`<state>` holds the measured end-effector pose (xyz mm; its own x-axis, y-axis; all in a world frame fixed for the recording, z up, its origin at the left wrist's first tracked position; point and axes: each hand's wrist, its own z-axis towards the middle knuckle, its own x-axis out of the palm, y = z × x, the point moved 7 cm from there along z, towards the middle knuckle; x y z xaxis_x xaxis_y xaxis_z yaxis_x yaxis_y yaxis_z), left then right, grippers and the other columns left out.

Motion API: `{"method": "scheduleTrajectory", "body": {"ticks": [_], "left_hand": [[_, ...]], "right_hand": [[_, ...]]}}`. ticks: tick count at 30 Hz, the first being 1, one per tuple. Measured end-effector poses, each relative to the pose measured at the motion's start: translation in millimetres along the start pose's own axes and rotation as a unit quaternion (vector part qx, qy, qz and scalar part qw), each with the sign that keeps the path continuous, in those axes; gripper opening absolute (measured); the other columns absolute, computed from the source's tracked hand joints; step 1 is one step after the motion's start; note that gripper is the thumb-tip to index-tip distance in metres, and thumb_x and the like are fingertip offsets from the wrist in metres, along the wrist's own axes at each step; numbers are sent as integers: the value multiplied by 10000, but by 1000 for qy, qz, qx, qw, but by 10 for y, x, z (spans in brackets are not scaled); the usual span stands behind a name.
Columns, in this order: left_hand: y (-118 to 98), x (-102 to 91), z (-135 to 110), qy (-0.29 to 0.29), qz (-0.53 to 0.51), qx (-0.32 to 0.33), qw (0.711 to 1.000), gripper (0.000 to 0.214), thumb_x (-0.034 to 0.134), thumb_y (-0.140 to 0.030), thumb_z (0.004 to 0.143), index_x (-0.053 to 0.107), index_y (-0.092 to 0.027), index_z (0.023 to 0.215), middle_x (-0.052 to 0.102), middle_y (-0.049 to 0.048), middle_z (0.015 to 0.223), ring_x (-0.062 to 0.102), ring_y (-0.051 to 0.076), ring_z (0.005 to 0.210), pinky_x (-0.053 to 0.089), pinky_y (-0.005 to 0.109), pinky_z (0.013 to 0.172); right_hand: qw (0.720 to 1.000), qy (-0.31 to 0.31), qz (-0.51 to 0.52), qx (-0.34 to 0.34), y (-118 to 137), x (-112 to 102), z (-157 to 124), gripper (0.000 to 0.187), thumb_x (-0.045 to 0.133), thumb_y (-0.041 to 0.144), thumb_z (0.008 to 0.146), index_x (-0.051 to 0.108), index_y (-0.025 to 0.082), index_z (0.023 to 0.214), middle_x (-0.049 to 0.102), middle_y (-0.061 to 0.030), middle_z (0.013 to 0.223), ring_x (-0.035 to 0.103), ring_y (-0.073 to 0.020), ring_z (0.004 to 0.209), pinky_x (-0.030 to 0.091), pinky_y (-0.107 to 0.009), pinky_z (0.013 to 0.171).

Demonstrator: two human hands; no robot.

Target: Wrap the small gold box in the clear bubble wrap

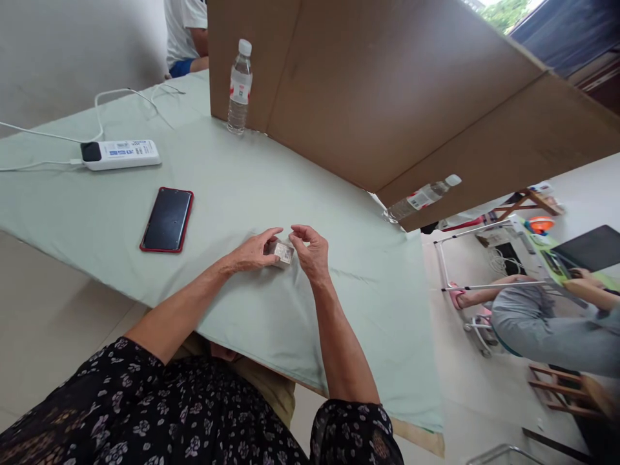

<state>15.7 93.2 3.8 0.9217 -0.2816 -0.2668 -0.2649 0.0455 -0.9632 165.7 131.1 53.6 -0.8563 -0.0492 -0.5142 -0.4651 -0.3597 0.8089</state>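
A small box [283,253] with a pale, patterned surface rests on the green cloth in front of me. My left hand [256,250] grips it from the left, thumb along the near side and fingers over the far side. Just right of the box, my right hand [310,250] is raised with its thumb and fingertips curled together in a pinch. Whatever may be between those fingertips is too small to make out. Part of the box is hidden behind my left fingers.
A red-cased phone [167,219] and a white power bank [121,155] with cables lie left on the table. Two water bottles [240,87] stand against a tall cardboard screen [339,90]. Beyond the table's right edge sits a person [542,323] at a small desk; another sits behind the screen.
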Motion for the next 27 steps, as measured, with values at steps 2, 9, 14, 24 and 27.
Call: {"method": "scheduleTrajectory", "body": {"ticks": [2,9,14,24,27], "left_hand": [[-12,-11,6,1,6,7,1000,846,671,-369,752,404,-162,1528,644,95,1167,611,218,968,507,378,888],[-3,-16,23,3,20,32,999,829,664,-418,789,406,-143,1527,640,30,947,576,187,844,496,337,809],[22,-2,54,2,-28,34,999,838,694,-423,739,457,-135,1489,655,116,1229,625,225,1032,506,365,941],[27,-37,59,-61,0,-3,998,650,627,-397,772,576,-143,1367,683,90,1138,636,198,931,527,356,902],[5,1,54,-67,37,5,997,630,615,-386,772,592,-149,1356,691,71,1107,626,192,896,526,345,878]], "right_hand": [[997,-9,-63,-36,104,24,-95,211,605,256,865,737,246,1029,773,-13,895,696,-209,885,505,-403,918],[968,-18,-212,-133,190,155,-529,255,511,219,972,720,258,1112,783,-68,1024,698,-234,971,457,-424,932],[943,-4,-273,-189,199,261,-854,405,465,166,980,591,231,1359,731,-109,1255,624,-247,1269,418,-433,1032],[955,-64,-220,-190,110,295,-924,424,431,165,945,562,215,1346,686,-160,1308,605,-280,1309,477,-514,1052],[958,-64,-208,-188,127,287,-940,375,442,167,941,594,220,1279,694,-152,1287,613,-277,1293,473,-514,1055]]}}
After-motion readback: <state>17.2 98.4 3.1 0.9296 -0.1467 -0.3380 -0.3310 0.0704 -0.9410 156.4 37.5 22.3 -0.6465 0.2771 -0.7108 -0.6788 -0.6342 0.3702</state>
